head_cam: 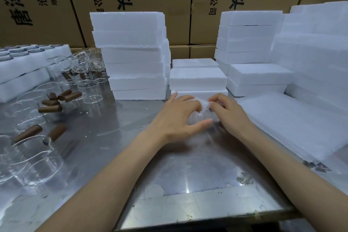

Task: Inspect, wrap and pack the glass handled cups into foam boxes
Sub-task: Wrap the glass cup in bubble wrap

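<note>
step: wrapping | left hand (177, 113) + right hand (228, 112) both grasping wrapped cup (202, 117) between them | tip: tuck loose ends tight, cover handle | foam boxes (197, 78) just beyond hands

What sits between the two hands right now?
Head view: a cup bundled in white foam wrap, held on the steel table by left hand and right hand.

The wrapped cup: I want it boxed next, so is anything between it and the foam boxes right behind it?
Nothing visible. Both hands, left and right, hold the wrapped cup on the table, and the nearest foam boxes sit directly behind, lids closed.
</note>
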